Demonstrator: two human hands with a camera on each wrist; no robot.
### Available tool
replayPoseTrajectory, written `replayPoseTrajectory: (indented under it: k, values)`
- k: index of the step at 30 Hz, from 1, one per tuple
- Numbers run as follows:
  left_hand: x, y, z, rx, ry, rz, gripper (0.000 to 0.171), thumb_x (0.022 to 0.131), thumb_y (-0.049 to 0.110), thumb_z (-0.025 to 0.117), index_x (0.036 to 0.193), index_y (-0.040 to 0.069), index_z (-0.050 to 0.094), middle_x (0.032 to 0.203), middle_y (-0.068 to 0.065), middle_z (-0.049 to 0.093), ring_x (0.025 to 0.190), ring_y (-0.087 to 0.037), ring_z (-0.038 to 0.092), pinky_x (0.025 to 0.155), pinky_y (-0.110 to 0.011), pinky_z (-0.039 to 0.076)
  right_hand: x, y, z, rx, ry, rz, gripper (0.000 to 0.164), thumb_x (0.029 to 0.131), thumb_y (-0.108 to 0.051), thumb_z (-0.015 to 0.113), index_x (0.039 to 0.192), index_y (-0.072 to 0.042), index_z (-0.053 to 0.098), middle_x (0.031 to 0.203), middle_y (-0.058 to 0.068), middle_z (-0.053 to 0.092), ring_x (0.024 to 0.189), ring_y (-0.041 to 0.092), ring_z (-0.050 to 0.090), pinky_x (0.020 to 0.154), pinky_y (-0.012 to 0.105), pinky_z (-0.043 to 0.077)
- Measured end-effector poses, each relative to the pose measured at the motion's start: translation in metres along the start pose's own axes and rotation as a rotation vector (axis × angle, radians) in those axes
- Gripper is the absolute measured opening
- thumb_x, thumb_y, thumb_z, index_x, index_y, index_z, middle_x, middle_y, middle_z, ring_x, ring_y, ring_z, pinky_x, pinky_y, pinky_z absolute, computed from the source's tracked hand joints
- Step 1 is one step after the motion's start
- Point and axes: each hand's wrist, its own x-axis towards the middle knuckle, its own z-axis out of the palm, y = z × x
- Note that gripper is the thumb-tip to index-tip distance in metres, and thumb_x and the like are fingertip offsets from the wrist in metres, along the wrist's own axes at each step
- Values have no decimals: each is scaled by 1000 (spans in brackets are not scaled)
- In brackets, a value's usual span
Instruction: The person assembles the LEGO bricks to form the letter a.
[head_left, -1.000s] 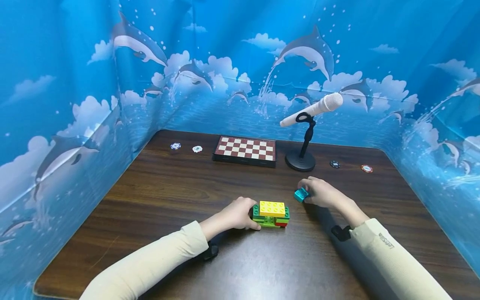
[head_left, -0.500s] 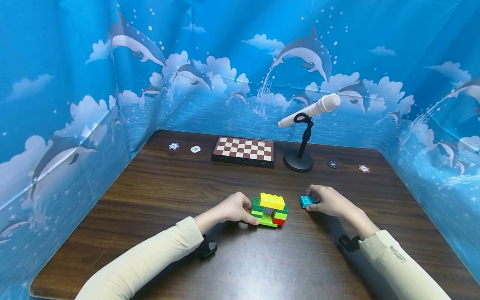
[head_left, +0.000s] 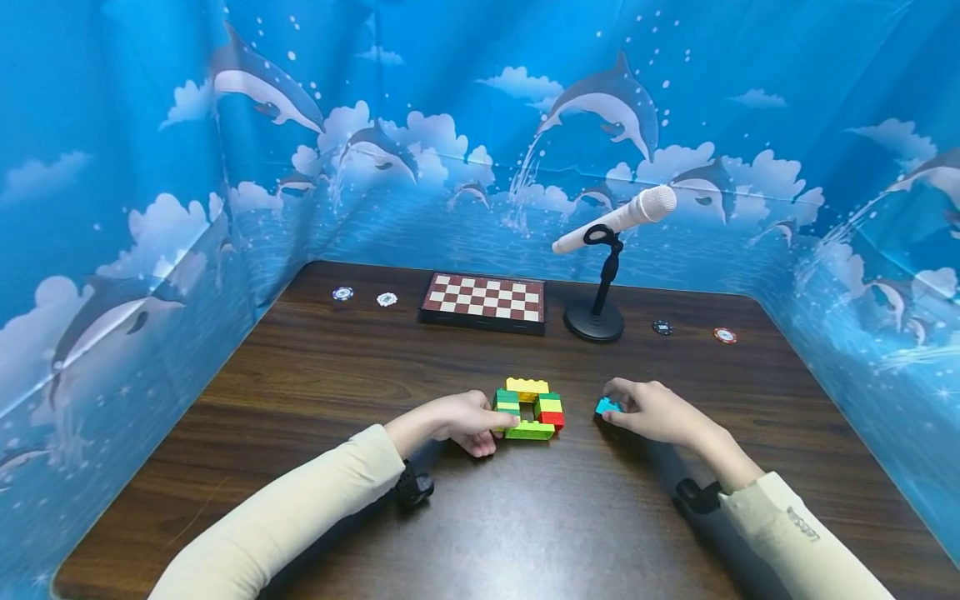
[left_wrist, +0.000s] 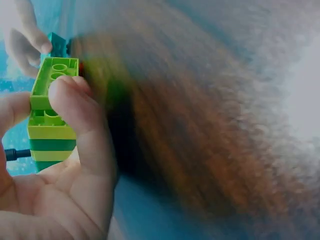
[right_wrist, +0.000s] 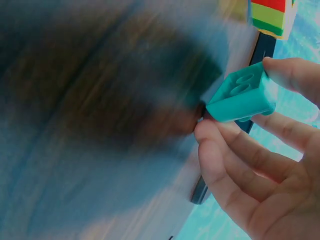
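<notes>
My left hand (head_left: 463,420) grips the left side of a toy brick frame (head_left: 551,408) of stacked green, lime and red bricks. A yellow brick (head_left: 527,386) spans its far end, a lime brick (head_left: 531,431) its near end, with a square gap between. The frame is tipped back, and the left wrist view shows the hollow underside of the lime brick (left_wrist: 41,103). To its right, my right hand (head_left: 660,412) pinches a teal toy brick (head_left: 606,406) between thumb and fingers. In the right wrist view the teal brick (right_wrist: 239,107) is tilted, with its hollow underside showing.
Behind the hands, a checkered board (head_left: 483,300) lies near the table's back edge. A white microphone (head_left: 618,219) stands on a black stand (head_left: 594,321) beside it. Poker chips lie at the back left (head_left: 342,293) and back right (head_left: 725,335). A dolphin-print curtain surrounds the wooden table (head_left: 322,367).
The left hand has tipped the brick frame backward, so its gap now faces up. My right hand has moved slightly right and nearer with the teal brick, turning it.
</notes>
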Motion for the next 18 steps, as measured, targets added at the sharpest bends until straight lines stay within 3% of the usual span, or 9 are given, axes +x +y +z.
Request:
replayPoseTrajectory:
  k: [4, 7, 8, 11, 13, 15, 18]
  values:
    - [-2, 3, -1, 16, 14, -38, 49, 83, 41, 60, 85, -7, 60, 66, -13, 62, 48, -12, 55, 49, -25, 49, -3, -4, 2, 7, 3, -14, 41, 84, -35, 63, 117, -13, 54, 76, -6, 57, 62, 10, 51, 53, 29, 41]
    - [-5, 4, 0, 83, 67, -17, 44, 83, 39, 61, 79, -5, 58, 65, -12, 61, 46, -12, 55, 49, -26, 49, -4, -7, 3, 20, -1, -25, 41, 84, -35, 63, 116, -12, 55, 76, -6, 58, 64, 11, 52, 54, 29, 42]
    - [-6, 4, 1, 122, 94, -6, 44, 83, 39, 61, 76, -4, 57, 62, -11, 60, 45, -13, 55, 48, -26, 49, -4, -8, 3, 21, -2, -23, 41, 84, -35, 63, 116, -12, 55, 76, -6, 58, 64, 11, 52, 54, 29, 42]
    - [-8, 5, 4, 362, 230, 60, 49, 81, 47, 61, 69, -1, 57, 55, -6, 55, 42, -13, 50, 45, -24, 44, -5, -9, 4, 17, -8, -23, 42, 83, -35, 63, 116, -11, 55, 73, -6, 57, 62, 11, 51, 52, 28, 41]
    - [-8, 4, 6, 530, 351, 112, 57, 77, 54, 63, 81, -3, 59, 60, -5, 54, 48, -15, 49, 47, -26, 41, -5, -9, 5, 8, -10, -25, 42, 83, -35, 64, 116, -11, 55, 71, -6, 56, 60, 10, 49, 50, 27, 40]
    - [-9, 4, 8, 658, 461, 171, 68, 72, 56, 66, 100, -4, 56, 76, -7, 55, 61, -18, 51, 55, -29, 42, -4, -9, 5, -1, -5, -27, 40, 83, -34, 64, 116, -11, 56, 70, -6, 55, 56, 9, 48, 48, 26, 39]
    - [-7, 4, 11, 716, 526, 252, 85, 66, 52, 74, 124, -2, 42, 100, -11, 51, 82, -22, 50, 74, -35, 44, -4, -9, 6, -19, 16, -44, 37, 85, -31, 62, 116, -11, 57, 69, -5, 54, 52, 7, 45, 47, 25, 37]
